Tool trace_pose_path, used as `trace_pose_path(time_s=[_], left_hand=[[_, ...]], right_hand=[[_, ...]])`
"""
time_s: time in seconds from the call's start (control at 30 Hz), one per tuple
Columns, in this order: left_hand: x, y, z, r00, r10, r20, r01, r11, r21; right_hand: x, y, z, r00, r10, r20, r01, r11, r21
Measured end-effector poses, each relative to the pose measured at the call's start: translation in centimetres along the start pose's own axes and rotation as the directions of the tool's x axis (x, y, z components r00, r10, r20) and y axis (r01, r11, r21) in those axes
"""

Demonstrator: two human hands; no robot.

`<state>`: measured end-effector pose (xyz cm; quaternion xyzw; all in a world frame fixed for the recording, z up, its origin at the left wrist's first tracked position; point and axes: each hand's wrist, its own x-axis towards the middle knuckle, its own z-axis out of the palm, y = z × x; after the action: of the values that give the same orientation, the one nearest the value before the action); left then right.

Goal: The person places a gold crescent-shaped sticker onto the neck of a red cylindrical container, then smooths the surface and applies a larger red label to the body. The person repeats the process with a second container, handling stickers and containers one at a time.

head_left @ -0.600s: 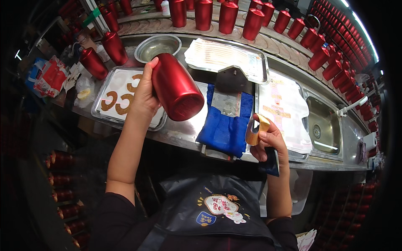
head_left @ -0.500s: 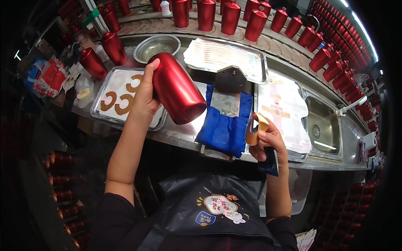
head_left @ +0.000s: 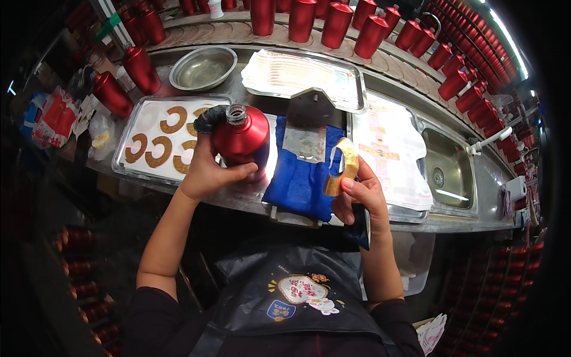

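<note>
My left hand (head_left: 205, 175) is wrapped round a glossy red bottle (head_left: 244, 140), its open clear-glass neck tipped up toward me. Something black (head_left: 211, 118) covers the fingers on the bottle's far side. Between the thumb and fingers of my right hand (head_left: 367, 193) is a curved gold label (head_left: 350, 160), bent into an arc. A dark, flat scraper-like piece (head_left: 358, 229) is tucked lower in the same hand. Blue cloth (head_left: 300, 184) covers a metal stand (head_left: 312, 110) between the two hands.
Arc-shaped gold labels lie on a tray (head_left: 121, 160) at left, behind which stands a metal bowl (head_left: 202, 68). More printed labels fill a back tray (head_left: 361, 89) and a right one, beside a sink (head_left: 446, 169). Red bottles (head_left: 303, 21) line the far conveyor.
My left hand has turned the bottle, so its neck instead of its base faces me, and brought it lower. My right hand with the gold label has shifted slightly left.
</note>
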<state>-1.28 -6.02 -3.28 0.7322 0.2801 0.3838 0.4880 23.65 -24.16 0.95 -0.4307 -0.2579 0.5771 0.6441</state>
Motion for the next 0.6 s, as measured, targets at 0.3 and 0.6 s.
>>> trace_pose_path(time_s=[0.3, 0.6], left_hand=[[-6.3, 9.2, 3.5, 0.989, 0.123, 0.087, -0.080, 0.918, -0.388], [-3.2, 8.1, 8.4, 0.828, -0.423, 0.368, 0.540, 0.427, -0.725]], right_hand=[[-0.6, 0.1, 2.2, 0.996, -0.057, -0.070, 0.053, 0.997, -0.061], [-3.3, 1.3, 2.8, 0.998, -0.037, -0.055, 0.034, 0.998, -0.058]])
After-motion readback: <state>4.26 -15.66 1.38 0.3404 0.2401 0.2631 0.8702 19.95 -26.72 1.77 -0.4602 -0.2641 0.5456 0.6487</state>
